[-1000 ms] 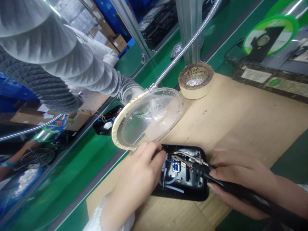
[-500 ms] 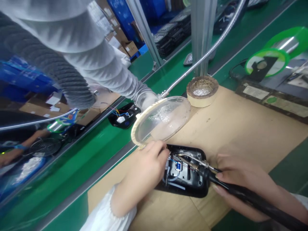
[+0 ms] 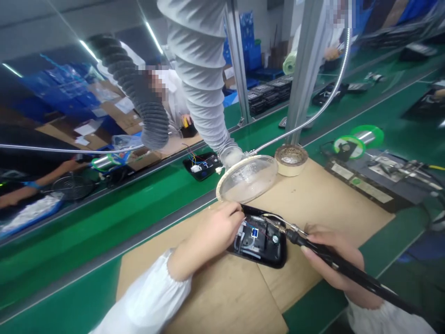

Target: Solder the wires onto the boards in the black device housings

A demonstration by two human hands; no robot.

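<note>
A black plastic housing (image 3: pixel 269 253) lies open side up on brown board, with thin wires and a small blue part (image 3: pixel 255 233) inside. My left hand (image 3: pixel 222 227) is closed at the housing's left end, fingers pinched over the wires; what lies between the fingertips is hidden. In my right hand (image 3: pixel 333 253) is a black-handled soldering iron (image 3: pixel 323 255), gripped like a pen, with a thin metal feed tube along its front. The iron's tip reaches over the upper part of the housing, near the wires. Whether it touches them I cannot tell.
Just behind the housing is a clear round fume hood (image 3: pixel 248 178) on a white hose (image 3: pixel 200 69). A tape roll (image 3: pixel 291 160) with bright metal bits stands beside it. Solder spools (image 3: pixel 359 141) sit at right. Another wired housing (image 3: pixel 200 166) lies on the green belt; co-workers are beyond.
The view has tilted up and shifted, showing more background. My right hand has drawn the iron slightly back from the housing. My left hand keeps its place at the left end.
</note>
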